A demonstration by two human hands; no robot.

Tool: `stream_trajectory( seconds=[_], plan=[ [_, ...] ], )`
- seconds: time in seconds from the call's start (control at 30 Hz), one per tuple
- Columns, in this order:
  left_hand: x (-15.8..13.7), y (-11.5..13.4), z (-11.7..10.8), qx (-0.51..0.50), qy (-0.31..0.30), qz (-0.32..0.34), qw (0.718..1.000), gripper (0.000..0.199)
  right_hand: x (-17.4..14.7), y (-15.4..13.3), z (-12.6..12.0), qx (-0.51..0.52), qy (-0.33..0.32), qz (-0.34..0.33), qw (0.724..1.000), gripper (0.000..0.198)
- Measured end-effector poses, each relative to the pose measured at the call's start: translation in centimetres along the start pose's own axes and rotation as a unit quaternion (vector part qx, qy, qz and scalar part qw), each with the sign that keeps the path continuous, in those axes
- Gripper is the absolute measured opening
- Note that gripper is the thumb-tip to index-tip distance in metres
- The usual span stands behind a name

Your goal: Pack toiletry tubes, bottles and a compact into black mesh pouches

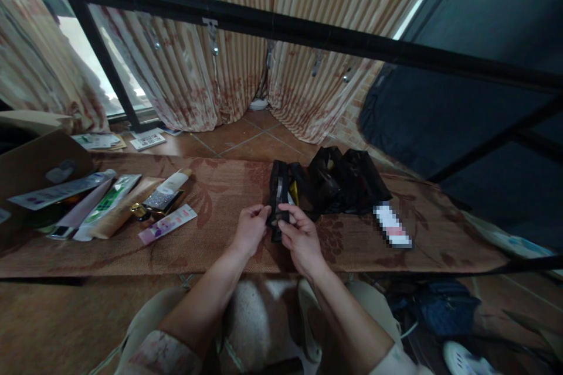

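Observation:
A narrow black zippered pouch rests on the brown patterned cloth in front of me, its long side pointing away from me. My left hand pinches its left edge near the front end. On the other side, my right hand has thumb and fingers closed on the same pouch. Something yellow shows just right of it. Further right lie black mesh bags in a bunch, with items inside that I cannot make out.
Several cosmetic tubes, a glittery compact and a pink-white tube lie left, beside a cardboard box. A blurred-out phone-shaped object lies right. A dark metal bar crosses above, before striped curtains.

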State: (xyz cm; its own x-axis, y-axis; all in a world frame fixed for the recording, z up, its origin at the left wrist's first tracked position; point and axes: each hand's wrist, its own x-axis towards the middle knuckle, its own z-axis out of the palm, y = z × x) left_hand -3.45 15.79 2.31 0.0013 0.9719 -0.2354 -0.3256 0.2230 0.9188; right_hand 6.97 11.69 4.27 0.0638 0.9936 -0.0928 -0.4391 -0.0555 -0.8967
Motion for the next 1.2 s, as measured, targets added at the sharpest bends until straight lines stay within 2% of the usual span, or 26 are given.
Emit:
stream_trajectory(
  seconds=[0.17,0.37,0.57,0.83,1.2],
  plan=[
    [-0.13,0.11,0.25,0.01,0.006,0.008,1.0,0.029,-0.05,-0.25,-0.09,-0.002,-0.002,0.011,1.0,0.035],
    [-0.07,0.04,0.16,0.047,-0.003,0.018,0.999,0.028,-0.44,-0.03,0.31,-0.024,0.018,-0.014,0.999,0.042],
    [0.4,-0.32,0.1,0.042,-0.007,0.037,0.998,0.03,-0.66,0.1,0.41,-0.065,0.042,-0.046,0.996,0.046],
    [-0.02,-0.1,0.33,0.042,-0.01,0.022,0.999,0.03,-0.57,0.02,0.13,-0.024,0.017,-0.029,0.999,0.045],
    [-0.22,0.53,0.32,0.095,-0.001,0.061,0.994,0.026,-0.11,-0.2,-0.1,-0.021,-0.007,-0.004,1.0,0.038]
  ],
)
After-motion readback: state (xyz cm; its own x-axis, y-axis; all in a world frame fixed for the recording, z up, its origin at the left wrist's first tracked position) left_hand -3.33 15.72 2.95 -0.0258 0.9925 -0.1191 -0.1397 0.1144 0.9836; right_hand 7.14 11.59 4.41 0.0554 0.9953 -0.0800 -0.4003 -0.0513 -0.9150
